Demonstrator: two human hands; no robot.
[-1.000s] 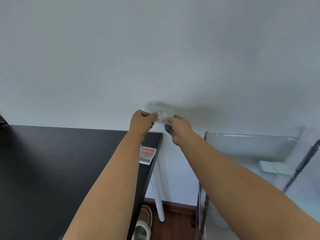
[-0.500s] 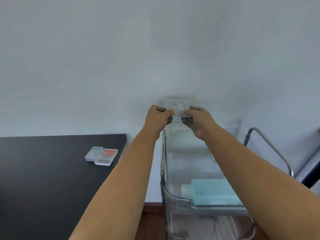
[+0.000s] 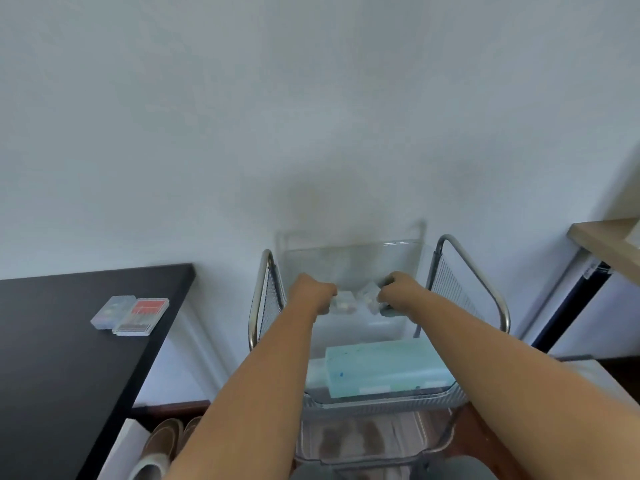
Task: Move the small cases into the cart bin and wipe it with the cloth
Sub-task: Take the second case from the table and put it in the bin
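Both my hands are down inside the clear top bin [image 3: 349, 247] of the cart. My left hand [image 3: 313, 294] grips one small clear case [image 3: 343, 303]. My right hand [image 3: 398, 292] pinches another small clear case [image 3: 369, 293], and a bit of grey cloth [image 3: 387, 310] shows under its fingers. The two cases sit close together near the bin's far end; I cannot tell whether they touch the bottom. Two more small cases lie side by side on the black table: a clear one [image 3: 112, 311] and a red-topped one [image 3: 142, 317].
A turquoise pack [image 3: 384, 368] lies in the near end of the bin. Metal cart handles [image 3: 258, 306] [image 3: 485, 289] rise on both sides. The black table [image 3: 62, 358] is to the left, shoes [image 3: 162, 445] are on the floor, and a wooden shelf [image 3: 606, 240] is at the right.
My hands came down from in front of the wall into the cart bin, and the two cases they held together are now slightly apart. The view tilted down onto the cart.
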